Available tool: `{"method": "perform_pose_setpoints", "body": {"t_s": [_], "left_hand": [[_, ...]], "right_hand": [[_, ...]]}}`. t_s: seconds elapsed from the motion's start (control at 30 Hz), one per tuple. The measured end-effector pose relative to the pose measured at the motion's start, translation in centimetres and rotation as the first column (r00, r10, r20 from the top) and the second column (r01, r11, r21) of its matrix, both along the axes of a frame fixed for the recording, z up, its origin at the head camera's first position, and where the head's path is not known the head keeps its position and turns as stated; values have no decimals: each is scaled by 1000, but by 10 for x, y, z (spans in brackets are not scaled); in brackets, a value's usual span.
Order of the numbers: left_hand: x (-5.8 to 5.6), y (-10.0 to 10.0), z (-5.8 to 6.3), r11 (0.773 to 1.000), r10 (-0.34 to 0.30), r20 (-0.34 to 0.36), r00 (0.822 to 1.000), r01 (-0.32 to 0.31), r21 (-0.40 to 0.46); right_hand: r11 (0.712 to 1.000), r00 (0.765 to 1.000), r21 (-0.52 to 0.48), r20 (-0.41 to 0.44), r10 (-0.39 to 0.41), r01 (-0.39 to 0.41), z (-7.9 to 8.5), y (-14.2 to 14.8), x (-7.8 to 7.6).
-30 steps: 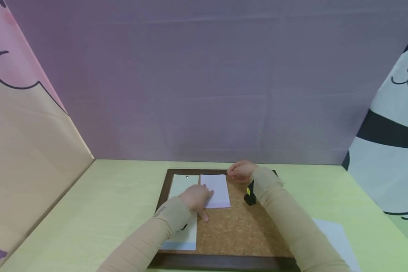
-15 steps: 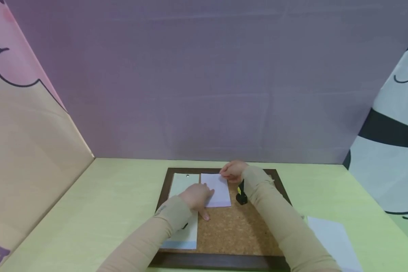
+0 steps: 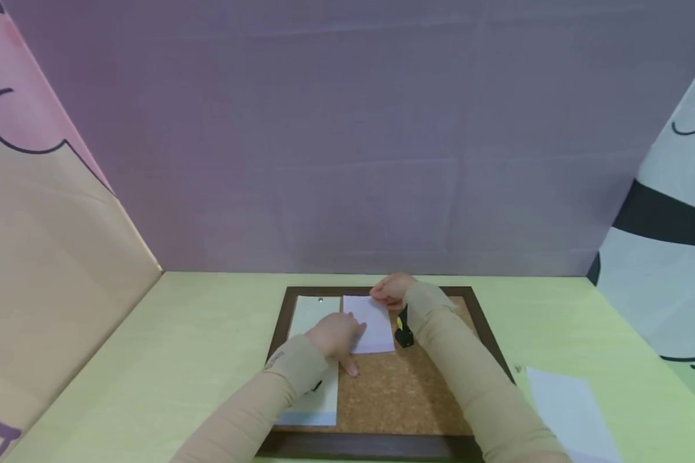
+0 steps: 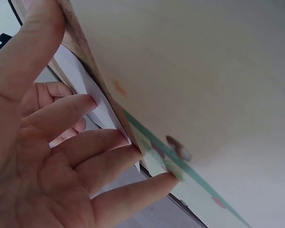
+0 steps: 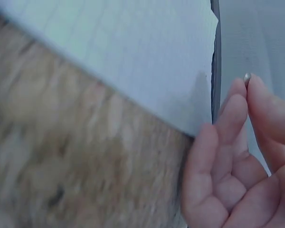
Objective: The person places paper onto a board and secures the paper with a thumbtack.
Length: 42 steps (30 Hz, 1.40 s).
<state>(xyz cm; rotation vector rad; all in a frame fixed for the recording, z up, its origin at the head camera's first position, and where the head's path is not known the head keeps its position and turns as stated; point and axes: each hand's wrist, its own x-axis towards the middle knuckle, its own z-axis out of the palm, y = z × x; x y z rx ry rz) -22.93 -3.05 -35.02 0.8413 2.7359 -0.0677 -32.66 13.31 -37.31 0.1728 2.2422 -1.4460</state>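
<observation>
My left hand (image 3: pixel 334 335) lies with fingers spread, its fingertips pressing a small white sheet of paper (image 3: pixel 378 329) onto a cork board (image 3: pixel 405 402). At that sheet's upper right corner is my right hand (image 3: pixel 391 290). In the right wrist view, its thumb and forefinger pinch a small silver thumbtack (image 5: pixel 247 77), of which only the rounded end shows. The white sheet (image 5: pixel 128 52) shows faint ruled lines there, its corner close to my fingers. A longer pale sheet (image 3: pixel 315 411) hangs left of it under my left wrist, with a silver tack (image 3: pixel 321 299) at its top.
Dark brown wood (image 3: pixel 370 445) frames the board on a pale yellow-green table (image 3: pixel 208 341). Another white sheet (image 3: pixel 573 405) lies on the table to the right, near a tiny object (image 3: pixel 518 369). A black wrist camera (image 3: pixel 404 334) sits at my right wrist. A purple-grey backdrop (image 3: pixel 347 161) stands behind.
My right hand has moved left, from beside the white sheet to its upper right corner. My left hand stays in place on the paper.
</observation>
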Motion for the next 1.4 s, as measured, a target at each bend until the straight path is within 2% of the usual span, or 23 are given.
{"method": "perform_pose_setpoints", "body": {"t_s": [0.27, 0.6, 0.7, 0.9, 1.07, 1.23, 1.4], "left_hand": [[-1, 0, -2, 1000, -6, 8, 1000, 6, -14], [-2, -1, -3, 1000, -15, -4, 1000, 14, -23], [-2, -1, -4, 999, -22, -12, 1000, 22, -25], [-1, -1, -5, 999, -22, -12, 1000, 22, -31], [-1, 0, -4, 999, -20, -8, 1000, 20, -40], [-1, 1, -2, 999, -8, 10, 1000, 8, -39], [0, 0, -1, 1000, 7, 29, 1000, -6, -29]], "right_hand": [[998, 998, -4, 24, -60, 60, 2, -11, 0], [999, 1000, 32, 11, -26, 26, -8, -17, -10], [998, 1000, 67, 3, -11, 11, -11, -17, -11], [995, 999, 98, 2, -37, 37, -11, -18, -9], [981, 999, 192, -24, -27, 31, -8, -19, -7], [960, 999, 274, -19, -51, 54, -11, -22, -13], [958, 999, 286, -17, -32, 35, -21, -23, -24]]}}
